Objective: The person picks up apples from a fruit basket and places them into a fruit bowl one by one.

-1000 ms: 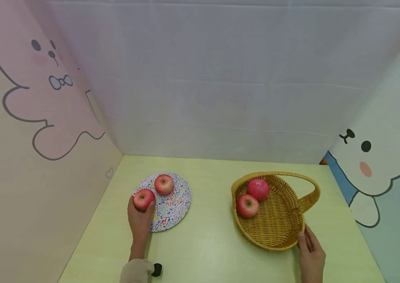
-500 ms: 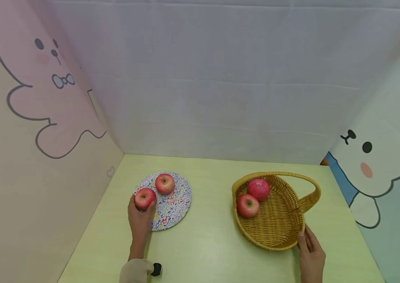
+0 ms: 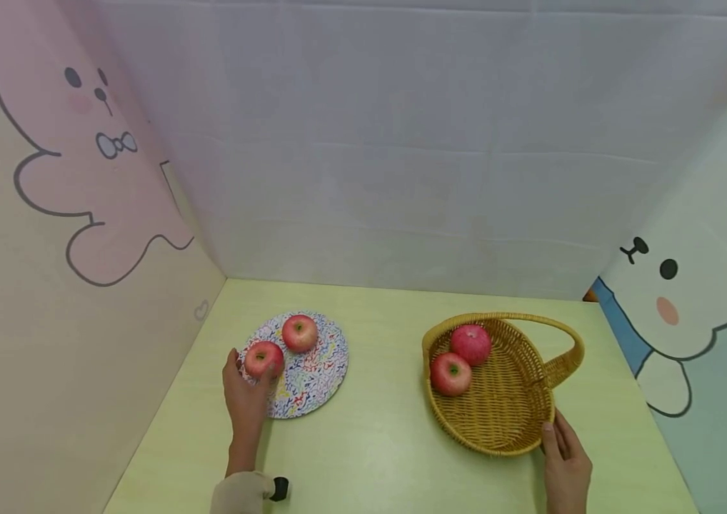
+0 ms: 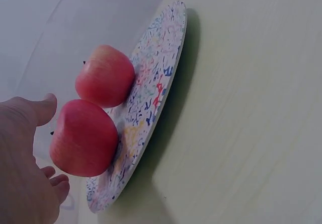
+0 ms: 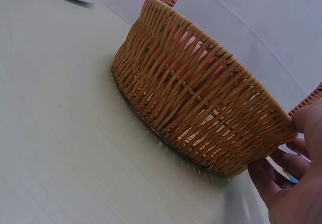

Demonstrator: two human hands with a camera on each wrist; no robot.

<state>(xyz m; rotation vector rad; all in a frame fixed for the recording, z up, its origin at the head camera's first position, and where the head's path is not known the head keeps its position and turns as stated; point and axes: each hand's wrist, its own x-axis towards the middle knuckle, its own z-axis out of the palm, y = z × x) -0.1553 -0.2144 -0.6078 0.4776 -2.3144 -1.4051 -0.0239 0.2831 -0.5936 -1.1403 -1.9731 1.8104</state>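
On a round plate with colourful squiggles (image 3: 315, 382) sit two red apples. The nearer apple (image 4: 84, 138) stands between the spread thumb and fingers of my left hand (image 3: 246, 400). In the left wrist view a gap shows between that thumb and the apple. The other apple (image 3: 300, 333) lies just behind it. A woven basket with a tall handle (image 3: 492, 421) stands on the right, holding a red apple (image 3: 450, 374) and a pinker round fruit (image 3: 470, 344). My right hand (image 3: 567, 464) grips the basket's near right side, thumb at the rim and fingers against the outer wall.
Both things rest on a pale yellow-green table (image 3: 376, 428). A whitish wall (image 3: 370, 178) closes off the back. Side panels with cartoon animals stand at left (image 3: 113, 207) and right (image 3: 717, 300). Bare tabletop lies between plate and basket.
My left hand has loosened from the nearer apple, its fingers spreading and the hand shifting slightly left and back. That apple stays on the plate. My right hand and the basket have not moved.
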